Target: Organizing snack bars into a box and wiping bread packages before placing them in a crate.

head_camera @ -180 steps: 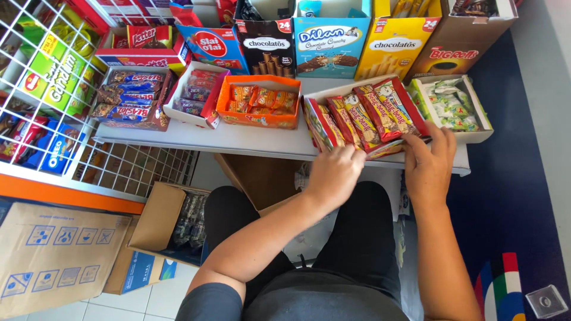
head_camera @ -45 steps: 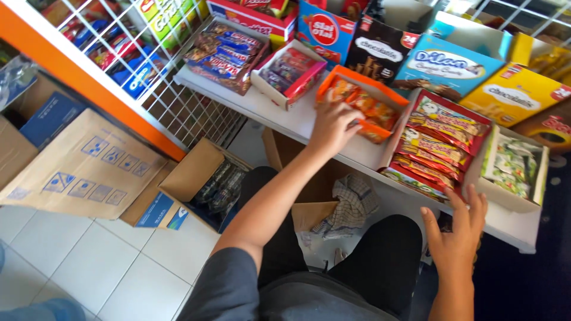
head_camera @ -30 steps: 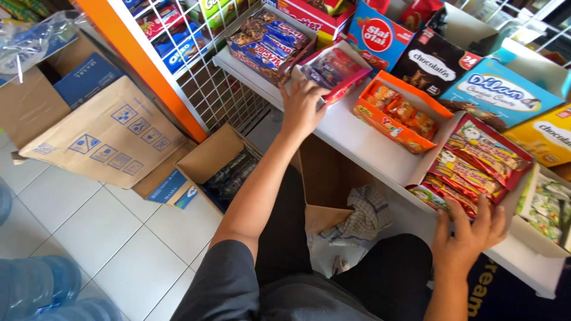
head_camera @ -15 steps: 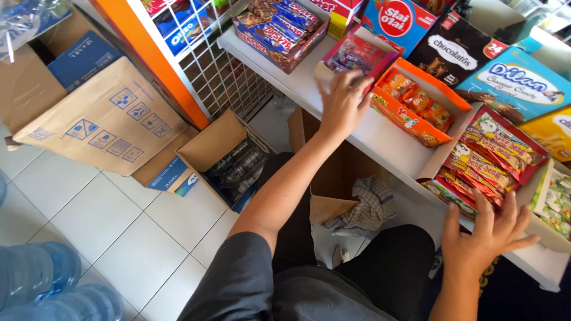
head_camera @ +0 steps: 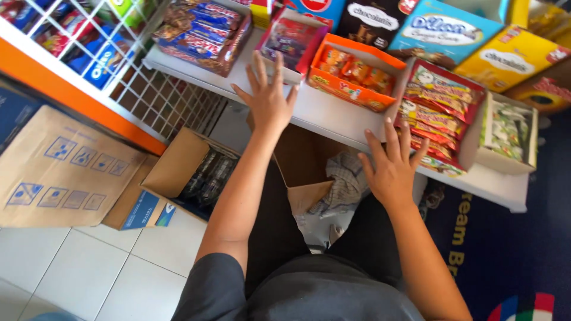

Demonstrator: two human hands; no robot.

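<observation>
Just beyond left hand (head_camera: 269, 98) (fingers spread): red box (head_camera: 291, 40).

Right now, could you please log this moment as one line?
left hand: open, flat on white shelf, touching pink snack box | right hand: open, at shelf edge by red snack box

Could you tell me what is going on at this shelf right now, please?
A person crouches at a white shelf lined with open display boxes of snacks. The left hand, fingers spread, rests on the shelf beside a pink box of bars. The right hand, also open, is at the shelf's front edge by the red box of packets. Neither hand holds anything. An orange box sits between them, and open cardboard cartons stand on the floor below.
</observation>
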